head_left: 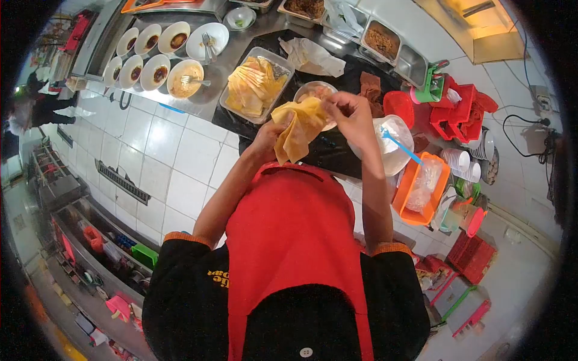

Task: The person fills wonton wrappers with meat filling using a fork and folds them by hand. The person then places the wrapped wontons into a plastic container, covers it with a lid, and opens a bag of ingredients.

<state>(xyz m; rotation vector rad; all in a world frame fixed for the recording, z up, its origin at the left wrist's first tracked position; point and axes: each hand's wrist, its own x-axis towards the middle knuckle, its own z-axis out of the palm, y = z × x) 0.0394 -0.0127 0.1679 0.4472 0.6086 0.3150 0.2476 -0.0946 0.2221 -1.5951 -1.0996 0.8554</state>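
My left hand (268, 139) is closed around the lower left side of folded yellow wonton wrappers (301, 126), whose corners hang down in front of my apron. At their upper right edge, my right hand (351, 115) has thumb and fingers pinched together on a wrapper. Just behind, partly covered by the wrappers and my right hand, is a bowl of pinkish filling (314, 91). A metal tray (283, 65) left of it holds a fanned pile of wonton wrappers (256, 84).
Bowls with dark sauce (177, 41) stand in rows at the left. To the right are a white bowl (400, 135) with a blue spoon (400, 146), an orange basket (438, 192) and red baskets (445, 129). Metal food containers (382, 41) line the back.
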